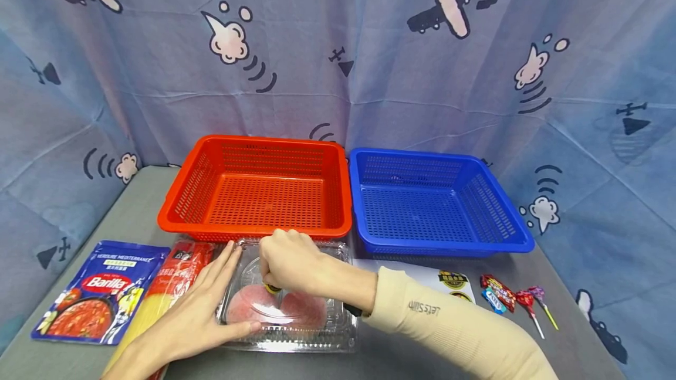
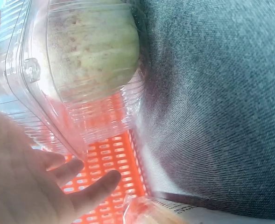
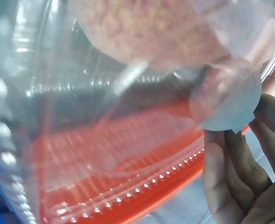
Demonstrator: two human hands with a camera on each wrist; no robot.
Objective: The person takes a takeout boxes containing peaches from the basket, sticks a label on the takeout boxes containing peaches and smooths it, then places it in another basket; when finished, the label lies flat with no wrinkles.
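Note:
A clear plastic clamshell box point(image 1: 338, 333) with pink, round peaches point(image 1: 252, 304) in it sits in front of the red basket. My right hand point(image 1: 290, 260) is over its lid with curled fingers, pinching a small round sticker point(image 3: 228, 105) by its edge. In the head view a yellow and black bit of that sticker shows just below the hand. My left hand point(image 1: 198, 309) lies along the box's left side, fingers straight and thumb over the lid's front left corner. In the left wrist view a pale peach point(image 2: 95, 51) shows through the box wall.
Behind stand a red basket point(image 1: 255, 230) and a blue basket point(image 1: 443, 246). On the left lie a Barilla sauce pouch point(image 1: 100, 295) and a spaghetti pack point(image 1: 176, 265). A sticker sheet point(image 1: 422, 274), wrapped candies point(image 1: 498, 292) and lollipops point(image 1: 526, 299) are on the right.

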